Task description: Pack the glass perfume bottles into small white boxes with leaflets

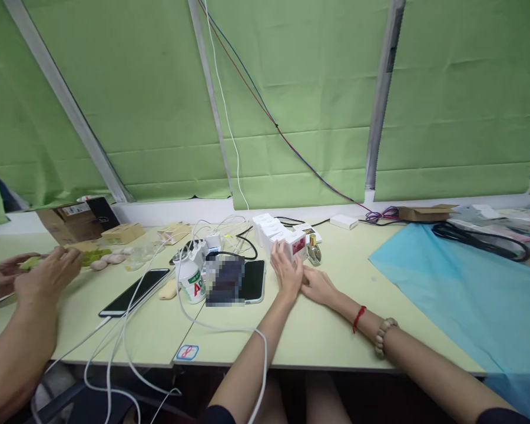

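Observation:
A row of small white boxes (268, 228) stands on the table in front of me. The nearest white box (297, 245) has a dark red picture on its side. My left hand (287, 270) lies against this box, fingers stretched and slightly apart over its near face. Close beside it, my right hand (318, 286) has its fingers curled in against the left hand. A small dark patch shows at those fingertips, too hidden to name. Just right of the boxes is a shiny glass bottle (313, 253) with a gold cap.
Left of my hands lie a phone (252, 281), a white bottle (189, 282) and white cables. Another phone (135, 292) lies farther left, near a co-worker's hands (48, 271) handling something yellow-green. Blue sheeting (433, 282) covers the right side, with a black cable (481, 238) on it.

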Demonstrator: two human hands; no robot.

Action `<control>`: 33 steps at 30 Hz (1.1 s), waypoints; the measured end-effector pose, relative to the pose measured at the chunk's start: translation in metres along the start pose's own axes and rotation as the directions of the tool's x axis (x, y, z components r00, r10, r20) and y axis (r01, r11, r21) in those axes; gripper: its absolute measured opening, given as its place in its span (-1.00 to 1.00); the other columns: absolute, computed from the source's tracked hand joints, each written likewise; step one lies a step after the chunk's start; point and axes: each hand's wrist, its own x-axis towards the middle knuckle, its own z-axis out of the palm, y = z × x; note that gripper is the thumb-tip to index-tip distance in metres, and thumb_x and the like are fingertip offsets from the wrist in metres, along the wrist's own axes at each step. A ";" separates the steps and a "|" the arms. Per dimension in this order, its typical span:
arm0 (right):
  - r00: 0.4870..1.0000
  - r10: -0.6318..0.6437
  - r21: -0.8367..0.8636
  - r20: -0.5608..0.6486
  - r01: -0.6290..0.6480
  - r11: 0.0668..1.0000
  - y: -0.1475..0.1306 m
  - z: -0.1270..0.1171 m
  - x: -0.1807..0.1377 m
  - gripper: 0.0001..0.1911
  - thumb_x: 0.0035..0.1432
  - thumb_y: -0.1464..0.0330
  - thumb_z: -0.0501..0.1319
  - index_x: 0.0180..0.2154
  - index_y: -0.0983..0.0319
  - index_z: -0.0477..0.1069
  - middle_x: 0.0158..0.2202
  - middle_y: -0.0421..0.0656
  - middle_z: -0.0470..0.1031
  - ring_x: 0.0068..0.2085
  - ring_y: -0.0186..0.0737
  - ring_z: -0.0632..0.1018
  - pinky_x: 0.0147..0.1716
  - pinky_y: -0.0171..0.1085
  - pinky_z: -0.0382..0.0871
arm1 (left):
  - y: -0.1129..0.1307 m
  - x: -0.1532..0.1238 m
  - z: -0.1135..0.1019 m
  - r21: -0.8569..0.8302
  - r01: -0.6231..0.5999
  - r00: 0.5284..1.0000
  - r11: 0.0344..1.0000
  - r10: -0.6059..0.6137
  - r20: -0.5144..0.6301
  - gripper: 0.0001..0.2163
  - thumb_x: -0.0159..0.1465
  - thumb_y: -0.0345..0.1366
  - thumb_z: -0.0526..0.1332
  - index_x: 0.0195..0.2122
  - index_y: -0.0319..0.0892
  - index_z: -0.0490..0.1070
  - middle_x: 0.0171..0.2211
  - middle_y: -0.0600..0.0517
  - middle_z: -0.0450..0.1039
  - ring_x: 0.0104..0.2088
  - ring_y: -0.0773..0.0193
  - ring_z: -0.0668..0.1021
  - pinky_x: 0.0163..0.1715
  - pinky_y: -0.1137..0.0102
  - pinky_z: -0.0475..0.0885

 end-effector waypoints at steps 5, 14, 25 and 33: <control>0.983 0.152 -0.048 -0.101 -0.157 0.986 -0.001 0.001 0.012 -0.55 0.15 0.30 -0.01 0.07 0.30 0.23 0.21 -0.02 0.00 0.23 -0.08 0.07 -0.19 -0.24 0.34 | 0.008 -0.004 0.000 -0.031 -0.219 0.975 0.975 0.220 0.028 -0.74 0.17 -0.43 0.02 -0.10 -0.27 0.24 -0.10 -0.11 0.23 -0.07 0.21 0.30 -0.09 0.32 0.19; 0.887 0.321 0.180 -0.333 -0.274 0.945 0.014 0.016 0.036 -0.71 0.07 0.15 0.07 -0.32 0.25 0.32 0.04 -0.12 0.19 -0.18 -0.25 0.43 -0.29 -0.26 0.28 | -0.001 0.005 -0.004 -0.040 0.220 0.965 0.975 -0.212 0.153 -0.92 0.13 -0.49 0.05 -0.33 -0.28 0.24 -0.28 -0.06 0.24 -0.20 0.25 0.32 -0.13 0.35 0.21; 0.908 0.177 0.152 -0.380 -0.127 0.980 0.024 0.011 0.053 -0.84 0.02 0.37 0.04 -0.47 0.28 0.35 -0.40 -0.19 0.35 -0.45 -0.40 0.31 -0.47 -0.37 0.04 | -0.001 0.001 0.002 -0.086 -0.443 0.881 0.892 0.451 0.141 -0.90 0.12 -0.51 -0.04 -0.36 -0.29 0.21 -0.32 -0.07 0.24 -0.29 0.25 0.26 -0.27 0.38 0.16; 0.571 0.463 0.235 -0.678 -0.428 0.873 0.067 -0.031 0.046 -0.74 0.10 0.28 0.00 -0.48 0.29 0.34 -0.51 -0.22 0.35 -0.47 -0.41 0.29 -0.45 -0.36 -0.02 | 0.007 -0.004 0.004 -0.230 -0.266 0.756 0.936 0.351 0.553 -0.93 0.13 -0.44 -0.02 -0.42 -0.28 0.22 -0.38 0.00 0.24 -0.38 0.36 0.29 -0.35 0.45 0.17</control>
